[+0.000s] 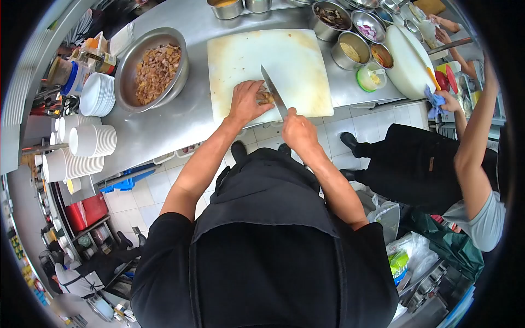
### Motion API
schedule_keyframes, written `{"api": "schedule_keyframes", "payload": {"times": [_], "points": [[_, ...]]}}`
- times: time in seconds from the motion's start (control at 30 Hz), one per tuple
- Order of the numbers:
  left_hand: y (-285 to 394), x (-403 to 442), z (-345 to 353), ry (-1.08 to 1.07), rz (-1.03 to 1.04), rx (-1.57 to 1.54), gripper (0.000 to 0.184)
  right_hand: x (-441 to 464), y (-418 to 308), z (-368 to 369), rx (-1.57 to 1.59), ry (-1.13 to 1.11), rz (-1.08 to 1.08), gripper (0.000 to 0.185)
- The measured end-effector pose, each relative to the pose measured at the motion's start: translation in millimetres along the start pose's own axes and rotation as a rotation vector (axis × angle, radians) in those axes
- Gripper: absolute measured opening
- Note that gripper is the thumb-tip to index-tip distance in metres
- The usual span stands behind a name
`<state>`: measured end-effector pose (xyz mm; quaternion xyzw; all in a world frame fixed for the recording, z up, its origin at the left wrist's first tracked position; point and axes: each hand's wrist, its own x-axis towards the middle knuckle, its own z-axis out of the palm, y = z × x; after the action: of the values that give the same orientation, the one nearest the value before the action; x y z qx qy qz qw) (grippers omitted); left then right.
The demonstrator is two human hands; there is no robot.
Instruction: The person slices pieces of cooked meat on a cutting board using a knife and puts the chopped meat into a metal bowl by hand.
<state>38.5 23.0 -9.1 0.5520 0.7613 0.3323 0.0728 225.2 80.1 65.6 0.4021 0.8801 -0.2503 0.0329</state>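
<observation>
On the white cutting board (pixel 273 52), my left hand (pixel 249 102) has its fingers curled over a small piece of brownish meat (pixel 265 98), pressing it against the board near the front edge. My right hand (pixel 298 130) is closed round the handle of a knife (pixel 272 90), whose blade points away from me just right of the meat. Left of the board stands a large metal bowl (pixel 123 82) of cut brown meat (pixel 158 74).
Metal bowls of ingredients and a green-rimmed container (pixel 371 78) stand right of the board. Stacked white bowls (pixel 93 140) line the counter's left end. A co-worker at the right holds a blue cloth (pixel 435 102). Another person is at lower left.
</observation>
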Motion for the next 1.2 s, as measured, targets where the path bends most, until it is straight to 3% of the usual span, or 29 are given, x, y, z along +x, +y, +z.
{"api": "schedule_keyframes", "payload": {"times": [0.2, 0.27, 0.33, 0.47, 0.67, 0.8, 0.87, 0.97, 1.07, 1.2], "points": [[-12.5, -1.3, -17.1, 0.071, 0.144, -0.123, 0.057, -3.5, -2.8, -19.0, 0.023, 0.004, -0.046, 0.02], [-16.7, 5.2, -18.8, 0.05, 0.255, -0.166, 0.042, -4.8, -6.5, -25.5, 0.021, 0.015, -0.078, 0.02], [-21.4, 8.5, -11.1, -0.001, 0.237, -0.136, 0.036, -2.6, -20.4, -36.9, -0.029, -0.117, -0.115, 0.019], [-24.2, 6.9, -3.1, -0.014, 0.219, -0.123, 0.024, 9.2, -19.9, -36.1, -0.052, -0.135, -0.181, 0.018], [-26.7, 5.9, -0.2, 0.026, 0.254, -0.151, 0.024, 23.9, -13.1, 2.2, -0.06, -0.096, -0.137, 0.017], [-22.8, 6.9, -1.9, 0.083, 0.227, -0.209, 0.023, 27.7, -10.3, -10.0, -0.08, -0.071, -0.118, 0.017], [-20.4, -0.4, -1.2, 0.131, 0.101, -0.313, 0.024, 24.8, -14.3, -23.5, -0.094, -0.103, -0.117, 0.017], [-21.0, 0.6, -2.0, 0.213, 0.175, -0.211, 0.02, 16.2, -22.3, -39.3, -0.064, -0.113, -0.118, 0.018], [-24.0, 1.2, -1.6, 0.164, 0.246, -0.127, 0.016, 12.8, -22.1, -35.1, -0.055, -0.195, -0.127, 0.018], [-30.1, -3.2, 2.5, 0.112, 0.235, -0.147, 0.014, 17.1, -14.6, 4.1, -0.029, -0.133, -0.151, 0.019]]}}
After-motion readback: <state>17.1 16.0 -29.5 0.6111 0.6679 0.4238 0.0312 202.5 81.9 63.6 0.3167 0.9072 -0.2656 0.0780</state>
